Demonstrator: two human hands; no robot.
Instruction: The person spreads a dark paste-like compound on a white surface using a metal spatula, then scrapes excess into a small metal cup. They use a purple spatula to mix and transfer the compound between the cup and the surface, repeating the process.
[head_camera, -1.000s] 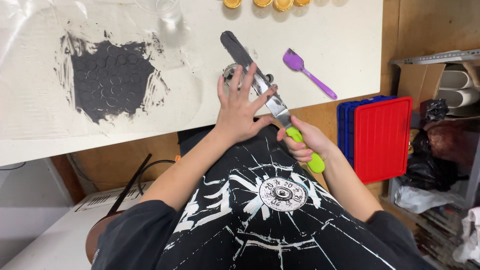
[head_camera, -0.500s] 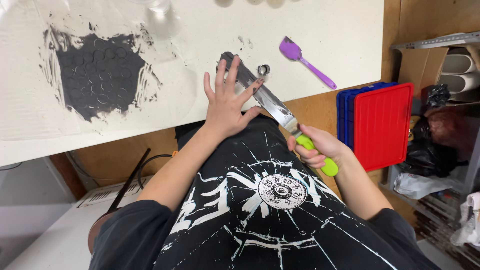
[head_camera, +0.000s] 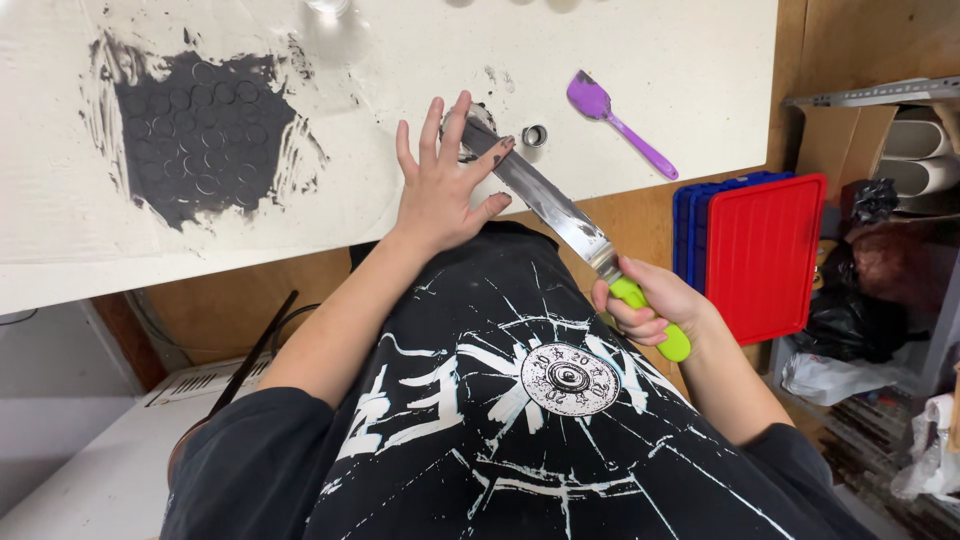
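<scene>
Your right hand (head_camera: 648, 305) grips the green handle of a long palette knife (head_camera: 545, 200), fingers fully closed around it, blade angled up-left over the white table's (head_camera: 400, 230) front edge. Your left hand (head_camera: 440, 185) lies flat, 5 fingers spread, fingertips pressing the dark-smeared blade near its tip, holding nothing. Nearby: 1 small metal ring (head_camera: 534, 135), 1 purple spatula (head_camera: 618, 120), 1 black paste patch (head_camera: 205, 135).

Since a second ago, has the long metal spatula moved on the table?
Yes. The metal spatula has slid toward the table's near edge: its tip lay far up the white surface, and now sits under the left hand, right hand holding the green handle.
</scene>
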